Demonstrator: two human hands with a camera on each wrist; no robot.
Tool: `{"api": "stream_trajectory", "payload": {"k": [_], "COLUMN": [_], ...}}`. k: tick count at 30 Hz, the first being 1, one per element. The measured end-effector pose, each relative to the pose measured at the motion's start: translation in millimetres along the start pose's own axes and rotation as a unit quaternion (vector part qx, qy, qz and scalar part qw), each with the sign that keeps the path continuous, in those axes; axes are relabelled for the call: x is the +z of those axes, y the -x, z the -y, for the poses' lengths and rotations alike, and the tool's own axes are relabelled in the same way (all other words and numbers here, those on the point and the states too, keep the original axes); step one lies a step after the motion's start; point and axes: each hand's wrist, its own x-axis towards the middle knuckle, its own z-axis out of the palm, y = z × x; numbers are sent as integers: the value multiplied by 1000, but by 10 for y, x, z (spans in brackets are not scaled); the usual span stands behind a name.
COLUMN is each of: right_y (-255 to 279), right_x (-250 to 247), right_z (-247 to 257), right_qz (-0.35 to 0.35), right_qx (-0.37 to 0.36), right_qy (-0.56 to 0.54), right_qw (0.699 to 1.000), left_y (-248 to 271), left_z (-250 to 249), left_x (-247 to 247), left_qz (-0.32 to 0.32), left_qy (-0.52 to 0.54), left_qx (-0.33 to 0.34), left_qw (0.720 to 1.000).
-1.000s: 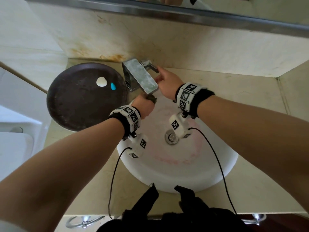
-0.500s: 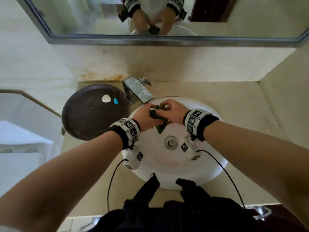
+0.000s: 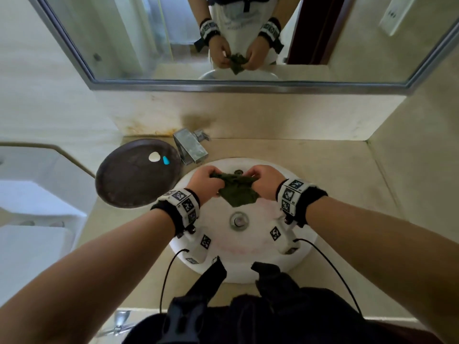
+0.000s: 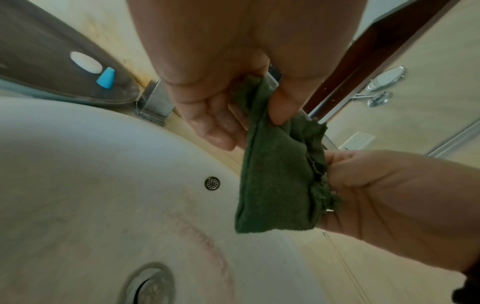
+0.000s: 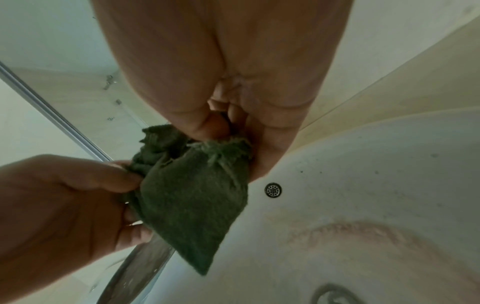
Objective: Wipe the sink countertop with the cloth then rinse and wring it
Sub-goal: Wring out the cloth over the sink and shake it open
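Beige stone forms the table (image 3: 323,170) around a white round sink (image 3: 305,256), with a mirror (image 3: 124,33) in the upper part of the frame. We hold the small green cloth (image 3: 238,192) over the middle of the sink, above the drain (image 3: 239,220). Our left hand (image 3: 205,181) pinches one upper corner and our right hand (image 3: 264,181) pinches the other, so the cloth hangs between them. We judge the wringing is in hand. To do it well, we should gather the cloth into a roll, grip both ends fully, twist in opposite directions and keep it low over the sink, so the drops do not fall on the wiped table.
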Motion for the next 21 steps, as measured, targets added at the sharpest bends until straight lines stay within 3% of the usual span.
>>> {"api": "stream_trajectory", "payload": {"k": [6, 10, 16, 21], "right_y": [29, 45, -11, -76], "right_x": [-94, -125, -224, -315], "right_z": [-164, -224, -154, -52], "right_qz": [-27, -47, -137, -193], "right_qx": [-30, -59, -73, -62], "right_qy": [-37, -42, -63, -73], "right_qw": [999, 996, 986, 977], "left_y": [96, 93, 36, -68], "left_z": [-38, -73, -131, -92], "left_x": [71, 44, -87, -298], "left_qz": [-18, -61, -131, -169], "left_qy": [75, 65, 84, 38], "left_qx": [8, 26, 27, 55], "left_qw": [997, 996, 987, 983]}}
